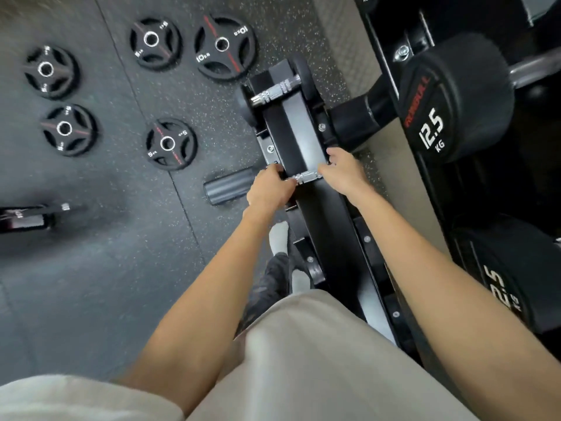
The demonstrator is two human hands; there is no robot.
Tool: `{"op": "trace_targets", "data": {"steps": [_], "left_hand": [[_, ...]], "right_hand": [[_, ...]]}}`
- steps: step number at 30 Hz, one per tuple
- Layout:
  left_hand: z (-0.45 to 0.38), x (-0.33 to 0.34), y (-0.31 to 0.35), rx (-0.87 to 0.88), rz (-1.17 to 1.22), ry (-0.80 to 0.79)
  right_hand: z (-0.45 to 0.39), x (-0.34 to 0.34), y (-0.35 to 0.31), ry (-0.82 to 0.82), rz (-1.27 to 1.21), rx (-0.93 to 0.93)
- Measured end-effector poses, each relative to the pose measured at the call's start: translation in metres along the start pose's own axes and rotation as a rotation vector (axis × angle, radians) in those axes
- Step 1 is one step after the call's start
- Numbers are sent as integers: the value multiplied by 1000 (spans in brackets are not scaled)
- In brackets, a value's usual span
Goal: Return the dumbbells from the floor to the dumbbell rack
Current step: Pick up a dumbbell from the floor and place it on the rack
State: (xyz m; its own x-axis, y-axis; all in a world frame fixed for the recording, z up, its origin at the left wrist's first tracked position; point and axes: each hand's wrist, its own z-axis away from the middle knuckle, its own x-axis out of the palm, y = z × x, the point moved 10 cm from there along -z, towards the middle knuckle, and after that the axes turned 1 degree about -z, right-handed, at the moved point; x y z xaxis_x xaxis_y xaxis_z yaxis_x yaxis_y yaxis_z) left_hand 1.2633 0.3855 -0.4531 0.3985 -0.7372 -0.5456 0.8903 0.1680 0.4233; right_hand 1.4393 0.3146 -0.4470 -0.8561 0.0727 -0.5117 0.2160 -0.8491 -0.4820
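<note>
A small dumbbell with a chrome knurled handle (305, 177) lies across the black lower rail of the dumbbell rack (303, 141). My left hand (268, 189) grips its left end and my right hand (346, 171) grips its right end, so both heads are hidden under my fingers. Farther along the same rail rests another small chrome-handled dumbbell (279, 89). On the upper tier to the right sit large black 12.5 kg dumbbells (455, 98).
Several black weight plates (224, 45) lie on the speckled rubber floor to the left. A grey ribbed cylinder (227, 188) lies on the floor beside my left hand. A black and chrome object (27, 217) shows at the left edge. My feet in white socks (280, 238) stand by the rack's base.
</note>
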Motion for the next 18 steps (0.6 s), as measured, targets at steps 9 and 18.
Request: {"op": "trace_targets", "data": {"steps": [9,18], "left_hand": [[169,-83,-79,19,253,226],[351,-166,-257,-65,580,587]], "right_hand": [[159,63,-68,-218,-71,-395],[338,188,-147,-517,-52,-683]]}}
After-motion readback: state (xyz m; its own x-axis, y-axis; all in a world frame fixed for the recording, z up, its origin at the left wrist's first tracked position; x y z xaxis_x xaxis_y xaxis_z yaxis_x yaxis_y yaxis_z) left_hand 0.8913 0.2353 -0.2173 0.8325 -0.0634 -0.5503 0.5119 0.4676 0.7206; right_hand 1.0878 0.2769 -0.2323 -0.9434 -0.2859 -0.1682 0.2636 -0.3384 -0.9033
